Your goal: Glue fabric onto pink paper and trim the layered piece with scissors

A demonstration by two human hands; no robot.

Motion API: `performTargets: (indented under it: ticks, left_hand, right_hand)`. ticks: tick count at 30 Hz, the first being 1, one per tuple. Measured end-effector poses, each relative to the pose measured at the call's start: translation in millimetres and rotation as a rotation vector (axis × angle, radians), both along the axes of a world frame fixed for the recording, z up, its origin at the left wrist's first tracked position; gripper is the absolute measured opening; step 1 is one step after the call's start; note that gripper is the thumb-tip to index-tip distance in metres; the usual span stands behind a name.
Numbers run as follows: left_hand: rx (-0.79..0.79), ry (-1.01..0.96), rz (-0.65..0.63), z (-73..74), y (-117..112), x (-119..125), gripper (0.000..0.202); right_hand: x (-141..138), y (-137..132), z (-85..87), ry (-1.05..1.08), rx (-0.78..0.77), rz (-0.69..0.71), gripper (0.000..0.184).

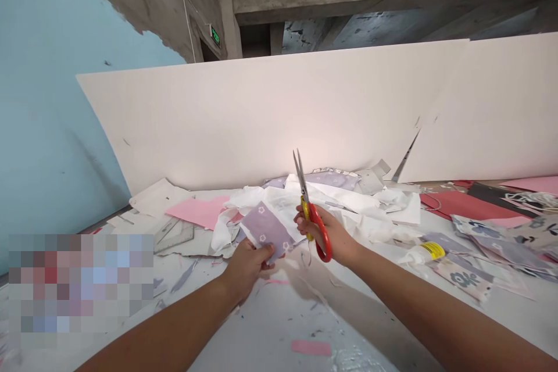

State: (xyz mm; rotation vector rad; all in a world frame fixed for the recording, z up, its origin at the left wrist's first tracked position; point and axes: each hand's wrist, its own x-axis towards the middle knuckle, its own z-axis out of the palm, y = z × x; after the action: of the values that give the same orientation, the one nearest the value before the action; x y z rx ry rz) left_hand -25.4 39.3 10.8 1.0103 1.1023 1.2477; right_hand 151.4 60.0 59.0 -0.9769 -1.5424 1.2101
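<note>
My left hand (247, 267) pinches the lower edge of a purple floral fabric piece (271, 231) with white flowers and a pale border. Just to its right, my right hand (329, 231) grips a pair of scissors (304, 189) with red and yellow handles. The blades point upward, slightly parted, and stand apart from the fabric. Behind both hands lies a heap of crumpled white cloth (361, 200). A small pink strip (311, 348) rests on the table (270, 325) in front of me.
A white glue bottle (422, 253) with a yellow label lies right, beside patterned fabric pieces (462, 279) and a red sheet (471, 208). Pink paper (198, 211) and grey cardboard (174, 235) sit left. A tall white board (261, 122) closes off the back. Scraps litter the table.
</note>
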Motion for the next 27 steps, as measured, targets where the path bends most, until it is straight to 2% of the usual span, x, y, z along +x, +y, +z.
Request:
performTargets:
  ticks: [2, 5, 9, 11, 19, 27]
  left_hand:
    - [0.019, -0.003, 0.044, 1.1, 1.0, -0.6, 0.031]
    - [0.028, -0.022, 0.043, 1.4, 0.8, -0.9, 0.032]
    - [0.051, -0.043, 0.098, 0.2, 1.4, -1.6, 0.028]
    - [0.065, -0.053, 0.135, -0.5, 2.2, -2.5, 0.026]
    - [0.048, -0.016, 0.144, -4.3, 6.5, -5.0, 0.027]
    - [0.050, 0.012, 0.099, -2.7, 4.7, -1.9, 0.027]
  right_hand:
    - [13.4, -6.2, 5.8, -0.154, 0.079, 0.042, 0.027]
    - [32.3, -16.7, 7.7, -0.380, 0.024, 0.064, 0.025]
    - [49.0, -25.0, 1.1, -0.678, 0.030, 0.097, 0.032]
    - [53.4, -24.3, -4.1, -0.760, 0.059, 0.096, 0.032]
    - [61.1, -9.5, -21.4, -0.762, 0.032, 0.161, 0.033]
    - [58.0, -8.5, -19.0, -0.747, 0.018, 0.150, 0.033]
